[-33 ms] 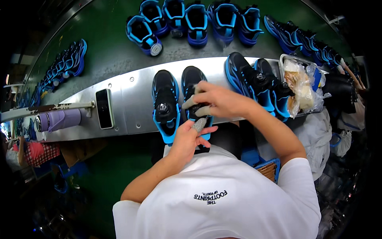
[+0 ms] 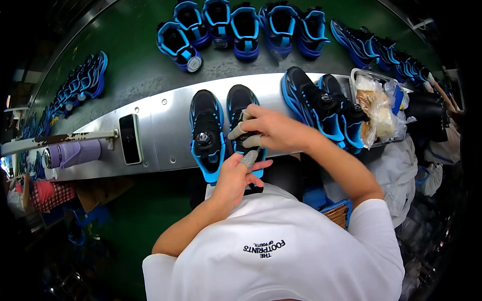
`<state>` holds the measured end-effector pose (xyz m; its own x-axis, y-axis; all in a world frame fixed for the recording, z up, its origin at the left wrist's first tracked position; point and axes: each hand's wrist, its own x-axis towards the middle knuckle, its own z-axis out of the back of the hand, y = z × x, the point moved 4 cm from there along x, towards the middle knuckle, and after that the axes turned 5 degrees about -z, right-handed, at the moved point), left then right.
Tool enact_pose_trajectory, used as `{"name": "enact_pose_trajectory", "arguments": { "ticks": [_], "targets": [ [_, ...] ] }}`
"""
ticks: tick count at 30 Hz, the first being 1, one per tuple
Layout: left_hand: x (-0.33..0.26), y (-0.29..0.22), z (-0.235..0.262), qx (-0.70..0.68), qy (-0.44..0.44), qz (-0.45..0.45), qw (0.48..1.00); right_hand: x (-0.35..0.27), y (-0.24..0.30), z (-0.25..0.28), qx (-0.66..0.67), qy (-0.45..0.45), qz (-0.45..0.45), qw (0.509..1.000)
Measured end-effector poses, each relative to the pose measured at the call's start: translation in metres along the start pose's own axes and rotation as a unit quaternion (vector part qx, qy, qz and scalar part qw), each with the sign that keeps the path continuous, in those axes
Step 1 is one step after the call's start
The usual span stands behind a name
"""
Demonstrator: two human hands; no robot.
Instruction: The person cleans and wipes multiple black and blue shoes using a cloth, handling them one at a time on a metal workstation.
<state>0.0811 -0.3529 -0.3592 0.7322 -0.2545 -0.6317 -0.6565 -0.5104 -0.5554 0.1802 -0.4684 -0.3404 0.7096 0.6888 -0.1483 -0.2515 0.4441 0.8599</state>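
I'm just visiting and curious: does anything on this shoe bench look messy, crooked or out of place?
Mostly tidy. The one odd spot is the tray at the right end of the metal bench, heaped with crumpled clear plastic bags spilling over its edge. Also, the shoe on the green belt sits askew from its row.

I wear a plain white short-sleeved T-shirt with a small dark printed mark on the chest, seen upside down from above. Both sleeves end above my elbows, leaving my forearms bare. My left hand and right hand have pale grey finger covers on several fingertips, and no rings or watch.
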Motion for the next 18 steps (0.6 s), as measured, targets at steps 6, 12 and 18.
{"name": "enact_pose_trajectory", "arguments": {
  "ticks": [6,12,18],
  "targets": [
    [-0.006,-0.014,0.000,0.049,0.023,0.057,0.997,-0.014,-0.010,-0.007,0.034,-0.157,-0.048,0.986],
    [0.004,-0.106,-0.023,0.711,0.080,-0.145,0.683,-0.019,-0.019,0.012,0.006,-0.141,-0.004,0.990],
    [0.066,-0.093,-0.021,0.805,0.103,-0.074,0.579,-0.015,-0.021,-0.024,0.000,-0.147,-0.063,0.987]
  ]
}}
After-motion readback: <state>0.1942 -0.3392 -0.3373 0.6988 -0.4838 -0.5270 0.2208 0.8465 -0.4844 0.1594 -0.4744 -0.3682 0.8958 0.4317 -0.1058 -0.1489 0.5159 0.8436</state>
